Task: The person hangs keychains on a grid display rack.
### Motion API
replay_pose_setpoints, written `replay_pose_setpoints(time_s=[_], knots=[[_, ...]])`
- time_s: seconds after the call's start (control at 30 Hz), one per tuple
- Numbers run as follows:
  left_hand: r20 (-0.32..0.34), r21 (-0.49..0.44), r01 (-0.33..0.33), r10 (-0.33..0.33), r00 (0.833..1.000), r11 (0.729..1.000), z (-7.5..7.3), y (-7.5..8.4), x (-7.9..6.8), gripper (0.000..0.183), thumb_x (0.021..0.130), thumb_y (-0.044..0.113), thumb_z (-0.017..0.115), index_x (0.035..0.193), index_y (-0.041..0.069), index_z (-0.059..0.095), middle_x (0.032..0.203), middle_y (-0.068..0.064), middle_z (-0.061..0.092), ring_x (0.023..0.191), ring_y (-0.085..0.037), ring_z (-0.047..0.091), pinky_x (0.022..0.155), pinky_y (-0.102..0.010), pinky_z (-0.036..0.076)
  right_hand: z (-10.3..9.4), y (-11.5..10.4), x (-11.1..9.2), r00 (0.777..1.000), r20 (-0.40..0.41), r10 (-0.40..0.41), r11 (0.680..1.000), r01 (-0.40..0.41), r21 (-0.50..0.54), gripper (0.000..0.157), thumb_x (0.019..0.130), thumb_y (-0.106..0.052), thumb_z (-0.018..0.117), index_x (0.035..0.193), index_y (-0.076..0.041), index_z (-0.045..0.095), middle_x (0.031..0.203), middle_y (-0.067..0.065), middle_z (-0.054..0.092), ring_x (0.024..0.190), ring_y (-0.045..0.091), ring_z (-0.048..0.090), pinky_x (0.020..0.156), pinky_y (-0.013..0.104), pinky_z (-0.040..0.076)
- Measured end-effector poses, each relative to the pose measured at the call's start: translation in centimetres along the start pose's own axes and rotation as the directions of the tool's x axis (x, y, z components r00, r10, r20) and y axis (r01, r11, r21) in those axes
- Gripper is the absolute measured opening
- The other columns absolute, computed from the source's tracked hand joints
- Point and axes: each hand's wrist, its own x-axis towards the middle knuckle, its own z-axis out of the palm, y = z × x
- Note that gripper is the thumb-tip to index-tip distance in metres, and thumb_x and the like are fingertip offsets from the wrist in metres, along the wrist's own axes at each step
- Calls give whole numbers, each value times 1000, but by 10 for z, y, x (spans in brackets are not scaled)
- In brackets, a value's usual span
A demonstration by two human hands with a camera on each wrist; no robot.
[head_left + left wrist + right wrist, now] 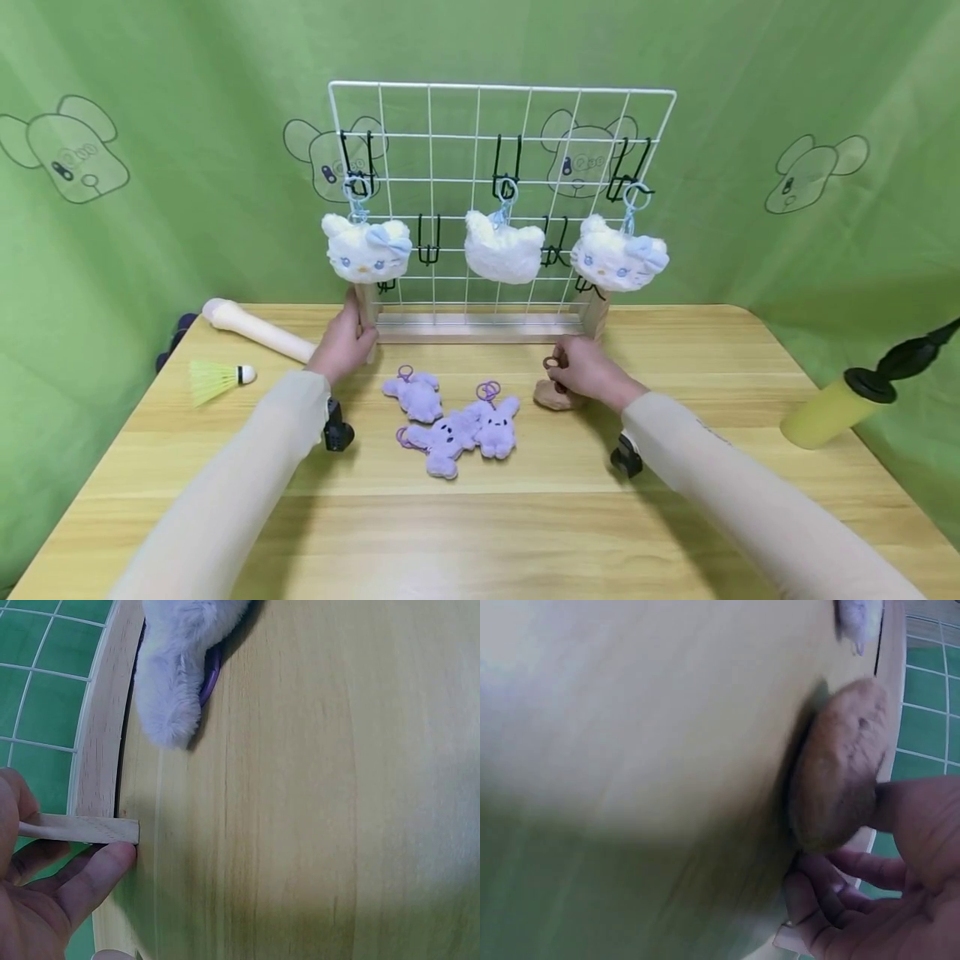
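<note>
Hands at work before a white wire grid rack (501, 200): our left hand (343, 340) curls round the rack's left wooden foot (79, 829), bracing it, while our right hand (592, 373) pinches the ring of a brown plush keychain (553, 395) lying just beneath it on the table (480, 517). Three purple plush keychains (450, 417) sit between our hands; three white cat plushes (495, 248) hang above. We judge the risks plain: a loosened brace could let the rack tip, and a fumbled ring could drop the brown plush.
</note>
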Motion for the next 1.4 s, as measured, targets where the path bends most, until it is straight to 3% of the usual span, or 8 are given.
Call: replay_pose_setpoints(time_s=[0.2, 0.37, 0.5, 0.77, 0.93, 1.17, 1.4], knots=[[-11, 15, -5, 5, 1000, 1000, 0, -1, 0, 82, 103, 2, 48, 166, -1, -5, 160, -39, 36, 143, -55, 46, 119, -60, 48, 0, -3, 2, 998, 49, -26, 999, 24, 34, 18, 94, -10, 72, 96, 5, 62, 88, 14, 66, 77, 19, 63, 70, 28, 55], [-5, 6, -6, 6, 1000, 1000, 0, -1, 0, 82, 104, 3, 48, 166, 0, -5, 161, -39, 34, 145, -55, 44, 121, -60, 46, 0, -5, 3, 997, 73, -6, 996, 0, 89, 20, 96, -8, 71, 99, 6, 56, 86, 12, 61, 73, 17, 62, 65, 24, 53], [1, -4, -1, 1, 1000, 1000, 0, -2, 1, 82, 104, 3, 47, 166, 1, -6, 162, -38, 33, 146, -54, 44, 120, -60, 47, 0, -5, 4, 999, 54, -10, 989, 2, 146, 20, 95, -4, 71, 102, 5, 55, 87, 11, 60, 75, 17, 60, 64, 22, 52], [-2, -3, 0, 0, 1000, 1000, 0, -2, 0, 83, 103, 3, 48, 167, 2, -6, 161, -39, 34, 143, -55, 47, 117, -60, 50, 3, 2, 4, 999, 1, -52, 979, 51, 197, 8, 96, 0, 67, 101, 5, 64, 92, 15, 69, 83, 18, 64, 75, 22, 57], [-5, 3, -3, 3, 1000, 1000, 0, -1, 0, 83, 104, 3, 48, 167, 2, -7, 160, -38, 36, 142, -55, 48, 116, -60, 51, 4, 2, 1, 997, -3, -76, 970, 74, 233, 9, 98, -1, 65, 101, 4, 71, 90, 17, 73, 78, 15, 65, 70, 18, 58], [-18, 19, -5, 6, 1000, 1000, 0, -1, 1, 83, 103, 2, 49, 166, 0, -4, 156, -38, 44, 137, -55, 53, 112, -59, 56, 3, -7, -1, 992, 8, -125, 926, 114, 361, 13, 101, -4, 63, 107, 4, 71, 93, 19, 73, 77, 17, 66, 66, 19, 60], [-18, 20, -9, 9, 1000, 1000, 0, 0, 1, 81, 103, 2, 49, 166, -1, -3, 156, -38, 44, 138, -55, 52, 113, -59, 54, 0, -33, -2, 983, 12, -183, 880, 159, 448, 13, 102, -8, 62, 108, 0, 69, 101, 17, 73, 84, 20, 67, 73, 23, 62]])
